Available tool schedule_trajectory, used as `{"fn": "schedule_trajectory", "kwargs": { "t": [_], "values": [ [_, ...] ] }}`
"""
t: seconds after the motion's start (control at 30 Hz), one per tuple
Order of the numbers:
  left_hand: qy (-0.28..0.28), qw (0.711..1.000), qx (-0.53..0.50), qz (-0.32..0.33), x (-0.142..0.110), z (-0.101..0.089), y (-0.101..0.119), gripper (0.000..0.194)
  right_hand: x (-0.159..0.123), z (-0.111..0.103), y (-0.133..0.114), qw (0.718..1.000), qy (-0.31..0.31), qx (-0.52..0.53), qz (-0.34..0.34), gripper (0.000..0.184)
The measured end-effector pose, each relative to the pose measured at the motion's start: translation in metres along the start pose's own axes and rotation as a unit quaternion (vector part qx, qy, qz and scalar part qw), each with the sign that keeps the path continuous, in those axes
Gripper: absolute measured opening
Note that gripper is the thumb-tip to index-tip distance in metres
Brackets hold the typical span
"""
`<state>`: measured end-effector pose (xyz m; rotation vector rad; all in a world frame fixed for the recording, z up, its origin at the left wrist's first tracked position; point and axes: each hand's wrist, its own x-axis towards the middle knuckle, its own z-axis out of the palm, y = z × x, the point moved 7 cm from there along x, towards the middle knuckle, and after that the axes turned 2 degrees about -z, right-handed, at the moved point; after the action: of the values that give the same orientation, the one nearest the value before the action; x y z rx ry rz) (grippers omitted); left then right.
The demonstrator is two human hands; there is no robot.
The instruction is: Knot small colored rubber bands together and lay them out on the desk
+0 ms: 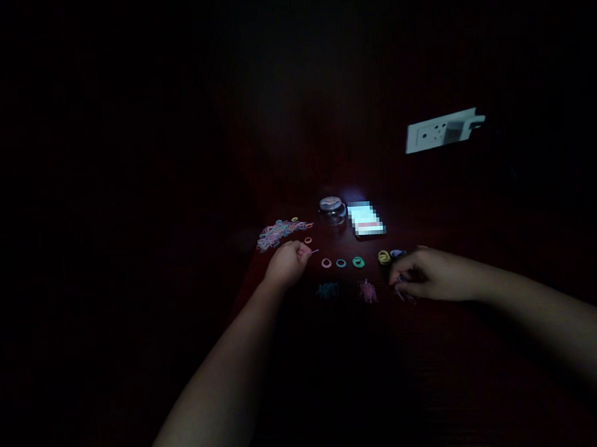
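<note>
My left hand (287, 263) is closed in a pinch, with a thin pinkish-purple strip (314, 251) sticking out from its fingertips. It is beside a mixed pile of thin pastel pieces (281, 232). My right hand (425, 274) is bent over a small pile of purple strips (408, 298), partly hiding it; its fingertips are pinched, and what they hold cannot be made out. Between the hands lie small bands: a pink ring (326, 263), a blue ring (340, 263), green bands (358, 262) and yellow bands (384, 258). A bluish-purple band (397, 253) touches the right hand's edge in view.
Nearer me lie a teal pile (327, 290) and a pink pile (367, 290). An orange ring (308, 240) sits by the left hand. Behind stand a lidded clear jar (332, 212) and a lit phone (365, 218). A wall socket (438, 133) holds a plug. The surroundings are very dark.
</note>
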<state>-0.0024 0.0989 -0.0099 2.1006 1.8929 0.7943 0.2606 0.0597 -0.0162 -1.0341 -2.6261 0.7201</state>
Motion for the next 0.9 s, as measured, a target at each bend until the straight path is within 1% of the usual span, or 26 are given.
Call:
{"fn": "schedule_trajectory", "kwargs": {
  "t": [0.13, 0.3, 0.47, 0.57, 0.67, 0.77, 0.9],
  "values": [
    [0.001, 1.000, -0.002, 0.004, -0.001, 0.000, 0.002, 0.015, 0.000, -0.001, -0.002, 1.000, -0.002, -0.015, -0.002, 0.017],
    [0.010, 0.999, -0.004, 0.030, -0.002, -0.001, 0.010, 0.014, -0.001, -0.006, -0.005, 0.999, 0.029, -0.003, -0.015, 0.020],
    [0.018, 0.995, 0.003, 0.099, -0.005, -0.002, 0.027, 0.014, 0.001, -0.007, -0.006, 0.999, 0.045, -0.010, -0.026, 0.022],
    [0.007, 0.989, -0.005, 0.148, -0.008, 0.000, 0.036, 0.014, 0.001, -0.008, -0.005, 0.998, 0.057, -0.003, -0.031, 0.023],
    [-0.007, 0.983, -0.024, 0.181, -0.011, 0.002, 0.044, 0.013, 0.000, -0.009, -0.006, 0.997, 0.069, 0.001, -0.042, 0.022],
    [-0.010, 0.975, -0.041, 0.219, -0.020, 0.003, 0.059, 0.011, 0.000, -0.010, -0.009, 0.995, 0.089, -0.005, -0.050, 0.021],
    [-0.019, 0.958, -0.051, 0.283, -0.039, 0.004, 0.090, 0.009, 0.000, -0.010, -0.021, 0.989, 0.138, -0.018, -0.057, 0.022]
  ]
}}
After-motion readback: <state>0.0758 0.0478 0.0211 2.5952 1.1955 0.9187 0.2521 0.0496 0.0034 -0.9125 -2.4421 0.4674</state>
